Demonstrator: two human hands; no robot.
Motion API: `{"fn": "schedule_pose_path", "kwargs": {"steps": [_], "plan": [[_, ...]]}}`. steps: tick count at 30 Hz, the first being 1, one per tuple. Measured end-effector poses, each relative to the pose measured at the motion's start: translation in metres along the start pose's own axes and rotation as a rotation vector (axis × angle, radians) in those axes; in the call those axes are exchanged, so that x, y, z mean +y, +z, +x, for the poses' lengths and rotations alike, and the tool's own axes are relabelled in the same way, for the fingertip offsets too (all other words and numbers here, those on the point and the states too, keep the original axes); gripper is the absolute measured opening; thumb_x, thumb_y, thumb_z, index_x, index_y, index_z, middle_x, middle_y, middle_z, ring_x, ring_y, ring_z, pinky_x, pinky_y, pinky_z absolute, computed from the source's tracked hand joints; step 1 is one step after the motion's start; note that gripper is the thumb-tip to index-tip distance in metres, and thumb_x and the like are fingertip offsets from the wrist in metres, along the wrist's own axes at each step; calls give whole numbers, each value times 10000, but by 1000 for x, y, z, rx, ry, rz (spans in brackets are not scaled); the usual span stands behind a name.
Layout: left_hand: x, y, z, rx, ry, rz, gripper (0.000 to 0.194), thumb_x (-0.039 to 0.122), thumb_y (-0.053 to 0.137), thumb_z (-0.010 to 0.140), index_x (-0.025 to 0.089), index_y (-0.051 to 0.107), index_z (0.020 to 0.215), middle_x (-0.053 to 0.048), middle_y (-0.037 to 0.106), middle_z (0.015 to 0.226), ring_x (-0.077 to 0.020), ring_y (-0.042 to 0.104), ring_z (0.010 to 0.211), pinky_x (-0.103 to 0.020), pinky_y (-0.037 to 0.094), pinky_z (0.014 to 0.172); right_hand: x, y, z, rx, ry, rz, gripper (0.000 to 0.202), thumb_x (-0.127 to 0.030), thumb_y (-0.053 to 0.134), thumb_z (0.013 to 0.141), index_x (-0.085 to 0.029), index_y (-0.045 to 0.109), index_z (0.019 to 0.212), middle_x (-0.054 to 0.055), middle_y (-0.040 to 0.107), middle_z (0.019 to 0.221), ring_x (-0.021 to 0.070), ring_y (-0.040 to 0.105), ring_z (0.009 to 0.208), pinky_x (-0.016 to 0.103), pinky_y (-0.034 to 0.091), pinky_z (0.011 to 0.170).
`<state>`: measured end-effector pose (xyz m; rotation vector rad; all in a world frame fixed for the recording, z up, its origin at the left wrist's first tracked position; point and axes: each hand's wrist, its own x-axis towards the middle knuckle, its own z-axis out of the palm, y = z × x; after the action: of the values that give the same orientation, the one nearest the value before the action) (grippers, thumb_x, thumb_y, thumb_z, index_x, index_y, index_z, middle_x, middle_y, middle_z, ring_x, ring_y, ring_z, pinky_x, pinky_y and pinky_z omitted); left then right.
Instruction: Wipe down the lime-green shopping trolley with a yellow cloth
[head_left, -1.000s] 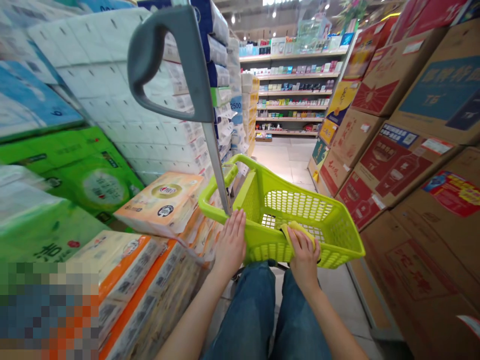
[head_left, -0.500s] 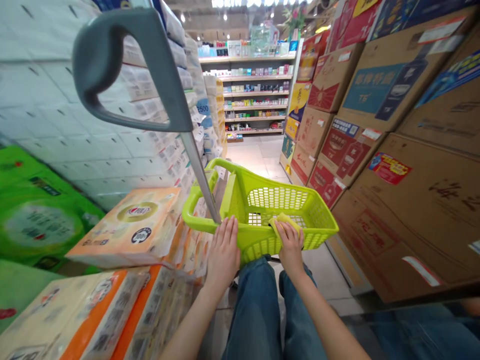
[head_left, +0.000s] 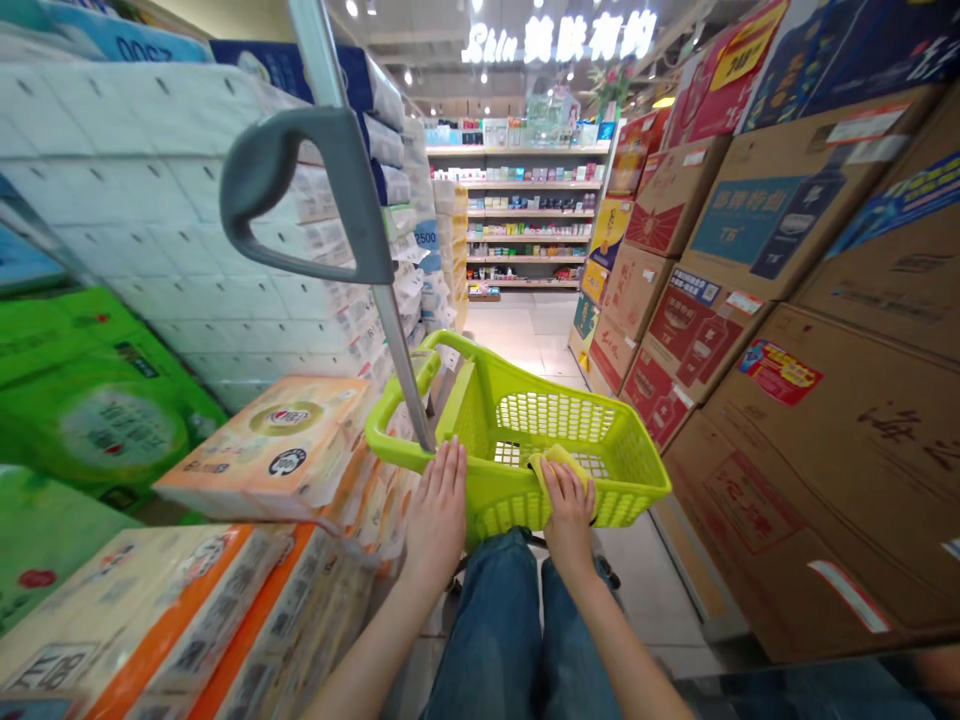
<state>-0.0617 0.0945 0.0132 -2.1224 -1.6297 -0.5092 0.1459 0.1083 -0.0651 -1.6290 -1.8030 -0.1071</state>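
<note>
A lime-green shopping basket (head_left: 510, 490) with wheels beneath stands just beyond my knees. From its left end rises a metal pole (head_left: 405, 365) with a grey loop handle (head_left: 367, 200). My left hand (head_left: 439, 505) rests on the near rim beside the pole's foot, fingers stretched out, holding nothing. At the right part of the same rim, my right hand (head_left: 568, 510) presses a folded yellow cloth (head_left: 559, 460) over the edge, its fingers bent over it. Part of the cloth is hidden under that hand. The basket's visible inside holds no goods.
Stacked cartons (head_left: 810, 420) wall the right side. On the left are white tissue packs (head_left: 187, 250), a green package (head_left: 112, 410) and orange tissue packs (head_left: 277, 430) close to the basket. A tiled aisle (head_left: 517, 325) leads to shelves (head_left: 532, 185) of small goods.
The view has tilted up slightly, showing a lit sign. Both hands stay at the near rim; my right hand with the cloth has shifted slightly left and down. My knees are closer together.
</note>
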Motion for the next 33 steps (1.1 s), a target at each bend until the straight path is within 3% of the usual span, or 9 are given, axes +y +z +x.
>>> {"fn": "schedule_pose_path", "kwargs": {"steps": [6, 9, 13, 18, 21, 25, 27, 29, 33], "plan": [[-8, 3, 0, -25, 37, 93, 603, 46, 338, 886, 58, 353, 1489, -163, 371, 1550, -232, 299, 1466, -407, 328, 1186, -102, 21, 14, -119, -53, 117, 860, 13, 407, 683, -214, 356, 1511, 108, 429, 1513, 295, 284, 1429, 594, 127, 1171], [-8, 4, 0, -27, 40, 98, 577, 64, 356, 887, 39, 395, 1463, -166, 376, 1547, -239, 302, 1466, -411, 323, 1187, -124, 23, 18, -150, -70, 132, 849, 18, 372, 716, -225, 317, 1527, 82, 384, 1554, 267, 240, 1458, 583, 123, 1182], [-6, 4, -1, -8, 13, 69, 617, 50, 380, 863, 46, 365, 1480, -162, 373, 1552, -247, 306, 1465, -420, 323, 1186, -70, 14, 4, -112, -67, 76, 898, 59, 333, 695, -222, 268, 1545, 61, 373, 1564, 224, 221, 1478, 540, 92, 1204], [-4, 3, -1, -18, 11, 56, 615, 48, 396, 857, 19, 371, 1471, -170, 361, 1558, -271, 304, 1463, -420, 321, 1187, 1, -5, -9, -62, 130, -30, 862, 56, 316, 716, -253, 332, 1521, 35, 426, 1535, 215, 280, 1462, 536, 72, 1209], [-4, 5, -2, 0, -1, 44, 619, 47, 384, 866, 24, 346, 1483, -172, 349, 1564, -270, 292, 1469, -430, 326, 1183, -28, -5, 1, -113, 158, 13, 889, 68, 328, 670, -231, 365, 1506, 32, 424, 1538, 208, 279, 1466, 525, 19, 1213], [-5, 7, -3, 27, 0, 26, 607, 54, 366, 877, 37, 354, 1483, -171, 373, 1552, -266, 315, 1460, -430, 327, 1182, -101, 6, 23, -216, -20, 142, 939, 67, 358, 624, -214, 330, 1520, 41, 397, 1554, 182, 266, 1471, 501, 32, 1217], [-5, 7, -2, 32, 0, 23, 594, 62, 360, 880, 33, 372, 1473, -171, 382, 1547, -271, 328, 1453, -429, 323, 1184, -115, 9, 26, -234, -80, 171, 931, 61, 364, 639, -216, 310, 1527, 45, 379, 1564, 177, 249, 1477, 495, 47, 1216], [-5, 7, -2, 28, -6, 9, 609, 64, 372, 868, 35, 366, 1477, -169, 374, 1553, -275, 316, 1458, -429, 316, 1188, -104, 8, 21, -223, -101, 163, 925, 61, 358, 653, -218, 295, 1533, 45, 371, 1569, 171, 240, 1480, 486, 43, 1216], [-5, 5, -2, 10, -3, -23, 691, 50, 396, 832, 49, 286, 1514, -176, 352, 1563, -268, 275, 1475, -438, 302, 1193, -38, -1, -4, -134, 6, 55, 896, 62, 322, 682, -225, 306, 1531, 34, 382, 1563, 174, 250, 1476, 485, 45, 1214]]}}
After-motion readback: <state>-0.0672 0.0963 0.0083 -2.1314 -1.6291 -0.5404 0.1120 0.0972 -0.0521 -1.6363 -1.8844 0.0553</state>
